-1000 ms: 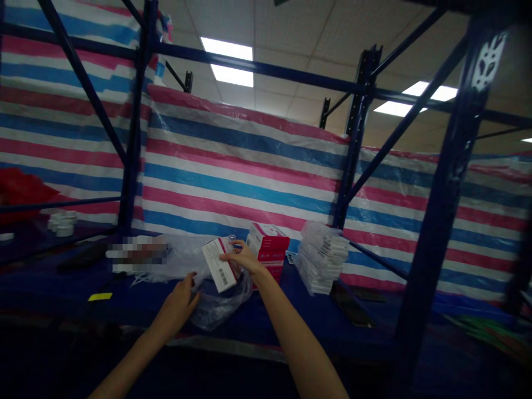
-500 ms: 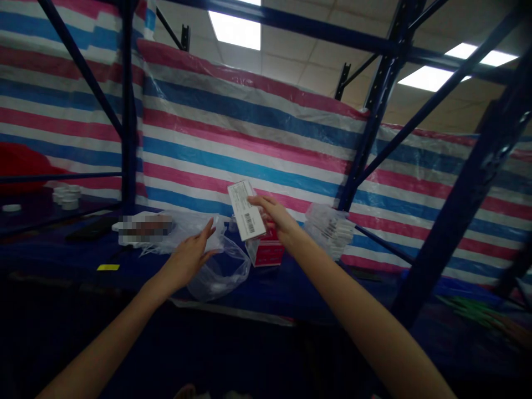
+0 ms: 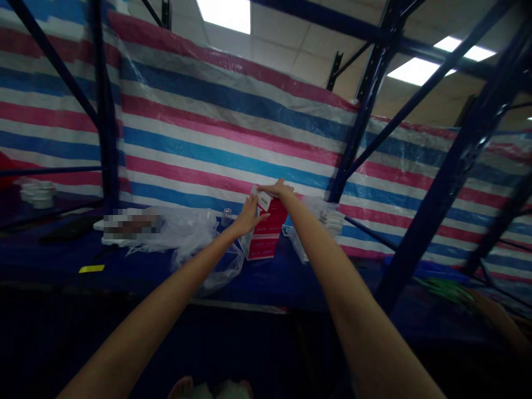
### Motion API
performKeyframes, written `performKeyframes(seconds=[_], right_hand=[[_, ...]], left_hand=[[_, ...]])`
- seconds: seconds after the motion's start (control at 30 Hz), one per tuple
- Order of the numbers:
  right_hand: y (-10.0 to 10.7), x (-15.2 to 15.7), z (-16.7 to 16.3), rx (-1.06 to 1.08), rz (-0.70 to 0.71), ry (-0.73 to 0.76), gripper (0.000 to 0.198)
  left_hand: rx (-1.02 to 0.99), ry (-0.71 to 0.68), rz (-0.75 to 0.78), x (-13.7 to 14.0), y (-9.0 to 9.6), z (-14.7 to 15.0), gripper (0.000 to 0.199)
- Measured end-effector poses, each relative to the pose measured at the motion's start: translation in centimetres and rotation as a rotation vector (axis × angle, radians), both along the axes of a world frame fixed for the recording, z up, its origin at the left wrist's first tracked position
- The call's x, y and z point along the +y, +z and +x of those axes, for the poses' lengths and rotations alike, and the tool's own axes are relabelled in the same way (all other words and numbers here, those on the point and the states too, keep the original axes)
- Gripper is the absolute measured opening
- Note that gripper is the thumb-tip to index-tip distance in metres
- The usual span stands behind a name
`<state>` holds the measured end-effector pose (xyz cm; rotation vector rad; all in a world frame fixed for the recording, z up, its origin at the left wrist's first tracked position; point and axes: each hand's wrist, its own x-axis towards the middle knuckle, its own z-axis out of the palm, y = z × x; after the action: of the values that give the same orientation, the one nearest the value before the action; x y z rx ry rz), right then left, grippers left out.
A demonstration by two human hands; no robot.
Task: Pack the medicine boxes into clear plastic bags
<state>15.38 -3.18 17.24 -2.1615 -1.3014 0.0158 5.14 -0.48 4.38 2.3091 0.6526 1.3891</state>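
White barcoded box [image 3: 264,200] now at the top of the red box stack [image 3: 262,244], left hand [image 3: 249,216] moved over from the plastic bag [image 3: 189,221], fingers spread, right hand [image 3: 279,189] over the top, grip unclear, blue shelf [image 3: 141,277] beneath.

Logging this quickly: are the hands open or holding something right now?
Left hand: open, fingers spread, at the left side of the boxes.
Right hand: at their top; grip can't be told.
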Motion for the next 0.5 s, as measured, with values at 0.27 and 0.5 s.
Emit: performKeyframes(seconds=[0.27,0.5], right_hand=[[-1.2,1.6,-0.9,-0.035,-0.068,-0.057,0.098],[-1.9,1.3,-1.1,-0.049,0.028,-0.146,0.091]], left_hand=[[-0.251,0.162,-0.151,-2.1,-1.6,0.9,0.073],[-0.193,0.255,-0.089,-2.5,-0.9,1.5,0.056]])
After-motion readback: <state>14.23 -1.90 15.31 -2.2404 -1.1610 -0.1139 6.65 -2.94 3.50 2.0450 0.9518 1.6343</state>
